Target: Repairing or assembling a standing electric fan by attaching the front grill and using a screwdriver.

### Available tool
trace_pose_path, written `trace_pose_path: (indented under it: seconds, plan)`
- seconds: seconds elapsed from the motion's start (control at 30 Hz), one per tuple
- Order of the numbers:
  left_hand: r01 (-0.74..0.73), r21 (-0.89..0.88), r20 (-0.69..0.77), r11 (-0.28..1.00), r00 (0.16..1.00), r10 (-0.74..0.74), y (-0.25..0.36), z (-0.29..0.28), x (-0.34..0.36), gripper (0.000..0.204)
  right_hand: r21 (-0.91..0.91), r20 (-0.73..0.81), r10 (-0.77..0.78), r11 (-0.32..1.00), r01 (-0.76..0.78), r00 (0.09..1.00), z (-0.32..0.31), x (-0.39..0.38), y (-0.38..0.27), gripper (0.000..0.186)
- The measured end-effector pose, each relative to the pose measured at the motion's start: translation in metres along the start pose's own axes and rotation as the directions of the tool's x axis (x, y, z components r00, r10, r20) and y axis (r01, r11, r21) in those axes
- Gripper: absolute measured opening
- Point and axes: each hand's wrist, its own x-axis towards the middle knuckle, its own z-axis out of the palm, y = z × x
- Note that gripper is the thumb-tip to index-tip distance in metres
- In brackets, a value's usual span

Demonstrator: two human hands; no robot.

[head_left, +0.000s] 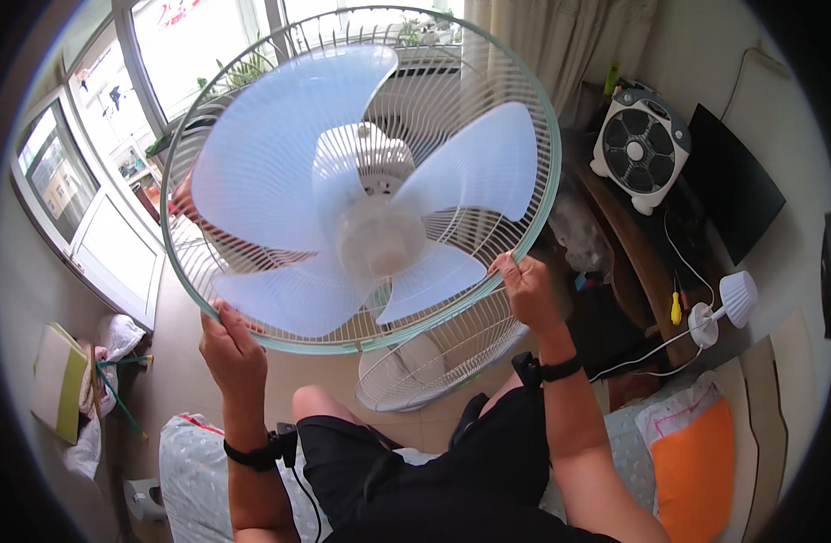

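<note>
A round fan head (460, 158) with translucent pale blue blades inside a wire cage with a mint-green rim fills the upper middle. My left hand (232, 351) is closed on the rim at lower left, and my right hand (530, 294) grips it at lower right. A white housing (361, 145) shows behind the blades at the hub. Below, partly hidden by this fan, another white wire fan piece (442, 362) rests on or near the tiled floor, between my knees and the fan.
A wooden desk (641, 253) at right holds a box fan (639, 149), a dark screen (732, 190), a yellow-handled screwdriver (675, 308) and a white lamp (736, 299). I sit on a bedded seat (194, 471) beside an orange cushion (691, 462). Folded items (58, 380), a glass door (62, 172) and curtains (569, 36) surround me.
</note>
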Motion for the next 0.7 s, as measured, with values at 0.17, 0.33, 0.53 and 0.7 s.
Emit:
trace_pose_path:
  seconds: [0.17,0.33,0.53,0.7]
  plan:
    - [0.083,-0.006,0.002,0.997,0.997,-0.083,-0.001,0.002,0.004,0.028,-0.034,-0.003,-0.002,0.999,0.002,1.0,-0.002,-0.003,-0.007,0.036]
    - [0.118,-0.121,-0.016,0.986,0.993,-0.121,0.002,0.005,-0.019,0.03,-0.045,-0.063,-0.042,0.998,0.039,0.997,-0.004,0.007,-0.014,0.036]
    - [0.168,-0.109,0.004,0.98,0.986,-0.168,0.01,-0.003,-0.01,0.03,-0.119,-0.053,-0.1,0.989,0.094,0.994,-0.009,0.017,-0.028,0.037]
    - [0.128,-0.155,-0.032,0.98,0.99,-0.134,0.002,0.006,-0.003,0.03,-0.158,-0.027,0.051,0.986,-0.054,0.998,-0.006,0.008,-0.024,0.042]
